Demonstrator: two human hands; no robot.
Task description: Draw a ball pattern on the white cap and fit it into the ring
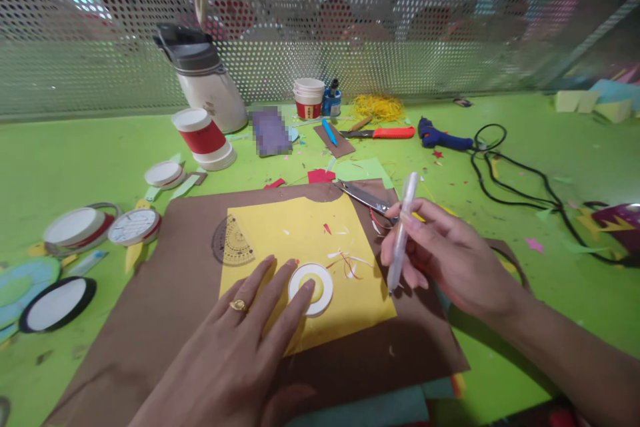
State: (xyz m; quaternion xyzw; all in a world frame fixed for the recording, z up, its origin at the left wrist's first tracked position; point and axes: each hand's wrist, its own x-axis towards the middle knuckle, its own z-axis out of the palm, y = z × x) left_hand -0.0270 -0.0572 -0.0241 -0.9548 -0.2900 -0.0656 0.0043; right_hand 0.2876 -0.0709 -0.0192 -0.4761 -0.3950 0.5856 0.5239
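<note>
My left hand (250, 327) lies spread on a sheet of yellow paper (280, 227), one finger resting on a small white ring (326, 275) with yellow showing in its middle. Held between the fingers of my right hand (440, 247) is a pen (404, 230) with a clear, whitish barrel, its tip pointing down near the sheet's right edge. Scissors (367, 198) lie just beyond that hand, partly hidden by it. A dark see-through protractor (233, 241) sits at the left of the yellow paper. Under everything is brown paper (185, 267), with thin red and white scraps (350, 263) on the yellow.
Behind stand a kettle (210, 80), a red-and-white cup (200, 137) and stacked cups (309, 99). A red-handled cutter (393, 133) and a blue glue gun (443, 137) with a black cord (530, 200) lie at right. Round lids (75, 230) sit left; a perforated screen (280, 27) closes off the back.
</note>
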